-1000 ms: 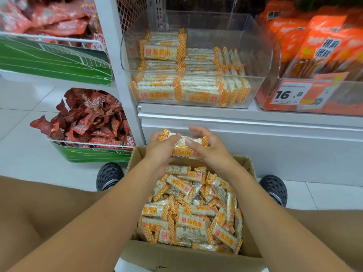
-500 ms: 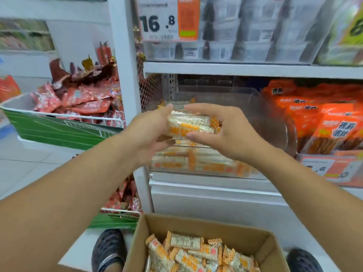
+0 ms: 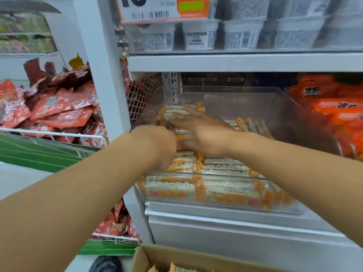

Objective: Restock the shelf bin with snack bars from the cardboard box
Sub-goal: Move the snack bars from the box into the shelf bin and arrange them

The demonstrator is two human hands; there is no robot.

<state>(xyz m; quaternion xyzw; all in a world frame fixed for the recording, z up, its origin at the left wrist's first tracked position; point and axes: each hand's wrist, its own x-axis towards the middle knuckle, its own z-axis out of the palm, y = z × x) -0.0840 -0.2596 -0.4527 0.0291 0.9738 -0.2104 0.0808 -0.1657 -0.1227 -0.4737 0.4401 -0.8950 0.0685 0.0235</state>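
**Both hands inside the clear shelf bin, on a stack of snack bars**

1. Hand position. The left hand [image 3: 157,142] and the right hand [image 3: 204,134] reach over the front wall of the clear plastic shelf bin [image 3: 220,205] and meet at its left rear area. The image is motion-blurred at the hands.

2. Hand state. The right hand lies palm-down with the fingers [image 3: 182,118] extended and spread over the top of a small stack of snack bars [image 3: 176,111]. The left hand is curled at the left side of the same stack, its knuckles toward the camera. Both hands contact the stack; whether either hand has a closed grip on it cannot be determined.

3. Bin contents. Rows of snack bars in the bin [image 3: 222,167] lie flat, stacked behind the front wall. Further bars stand on edge along the right side [image 3: 253,124].

4. Supply. The cardboard box [image 3: 157,256] sits below the shelf at the lower frame edge, with a few bars visible inside it.

5. Surroundings. Orange snack packets [image 3: 334,112] fill the neighbouring compartment on the right. Red packets [image 3: 59,107] are piled in a wire basket on the left. White tubs [image 3: 198,35] stand on the shelf above, behind a price tag [image 3: 157,8]. A dark shoe [image 3: 106,264] shows beside the box.
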